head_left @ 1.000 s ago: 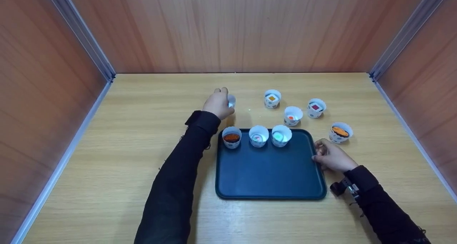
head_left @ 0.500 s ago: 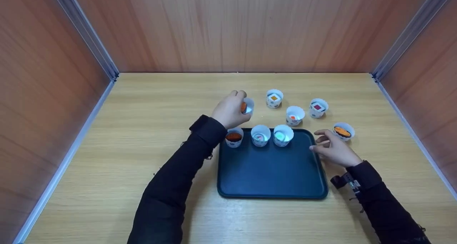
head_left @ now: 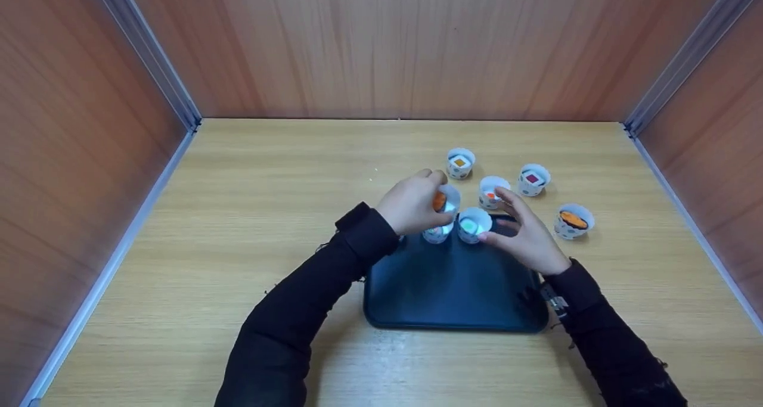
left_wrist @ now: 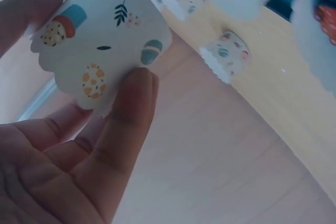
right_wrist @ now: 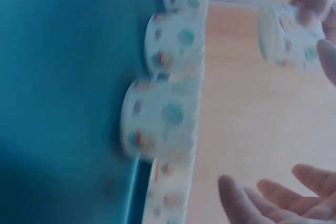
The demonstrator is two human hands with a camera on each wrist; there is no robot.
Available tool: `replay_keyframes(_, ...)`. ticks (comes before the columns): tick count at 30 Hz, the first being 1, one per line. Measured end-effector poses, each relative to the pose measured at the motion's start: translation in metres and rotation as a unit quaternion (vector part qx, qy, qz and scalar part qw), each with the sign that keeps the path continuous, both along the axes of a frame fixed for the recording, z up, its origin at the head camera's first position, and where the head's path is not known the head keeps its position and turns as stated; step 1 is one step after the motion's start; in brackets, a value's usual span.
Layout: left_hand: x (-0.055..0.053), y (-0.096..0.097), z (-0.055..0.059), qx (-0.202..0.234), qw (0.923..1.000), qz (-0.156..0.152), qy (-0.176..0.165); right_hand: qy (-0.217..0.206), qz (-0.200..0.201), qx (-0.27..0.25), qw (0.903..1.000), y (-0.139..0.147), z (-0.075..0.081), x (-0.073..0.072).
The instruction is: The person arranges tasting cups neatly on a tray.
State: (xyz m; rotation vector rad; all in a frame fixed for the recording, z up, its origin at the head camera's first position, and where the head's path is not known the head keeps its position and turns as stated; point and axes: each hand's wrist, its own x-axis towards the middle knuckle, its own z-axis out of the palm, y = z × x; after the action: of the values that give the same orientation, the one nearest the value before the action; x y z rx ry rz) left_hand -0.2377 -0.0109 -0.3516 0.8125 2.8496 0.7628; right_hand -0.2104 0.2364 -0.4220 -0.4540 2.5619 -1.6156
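Left hand (head_left: 414, 204) pinches a cup (head_left: 453, 197), raised near frame centre by the upper edge of the tray (head_left: 453, 300). Right hand (head_left: 527, 237), just right, fingers spread wide, nothing gripped. Best: light pinch, cup level, clear of its neighbours.

the tray (head_left: 453, 300) is free across its near middle; cups (head_left: 475, 225) obstruct its far edge
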Motion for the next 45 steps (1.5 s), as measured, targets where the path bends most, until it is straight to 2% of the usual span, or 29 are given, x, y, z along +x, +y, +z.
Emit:
replay_keyframes(4,0.006,0.007,0.0,-0.006,0.9999,-0.011,0.004,0.006,0.02,-0.025,0.9995,-0.019,0.001,0.001)
replay_keyframes(8,0.01,0.011,-0.003,-0.008,0.9999,-0.014,0.005,0.03,0.032,-0.017,0.9989,-0.034,-0.002,0.001)
replay_keyframes(12,0.012,0.014,-0.005,-0.004,0.9999,-0.016,0.005,0.055,0.021,-0.005,0.9982,-0.044,-0.005,0.001)
replay_keyframes(20,0.016,0.015,-0.007,-0.003,0.9995,-0.023,0.023,0.047,-0.002,-0.019,0.9987,-0.052,-0.006,0.002)
replay_keyframes(28,0.023,0.009,-0.01,0.017,0.9992,-0.022,0.03,0.065,-0.008,0.008,0.9978,-0.051,-0.004,0.003)
replay_keyframes(32,0.028,0.0,-0.012,0.036,0.9977,-0.011,0.056,0.086,-0.011,0.009,0.9962,-0.045,-0.002,0.003)
replay_keyframes(37,0.036,-0.023,-0.02,0.048,0.9942,0.021,0.094,0.092,-0.03,-0.004,0.9953,-0.026,0.0,0.0)
replay_keyframes(41,0.042,-0.047,-0.03,0.054,0.9934,0.059,0.082,0.087,-0.053,-0.012,0.9947,-0.003,0.003,-0.005)
replay_keyframes(45,0.047,-0.072,-0.046,0.066,0.9921,0.099,0.04,0.068,-0.063,-0.037,0.995,0.019,0.002,-0.01)
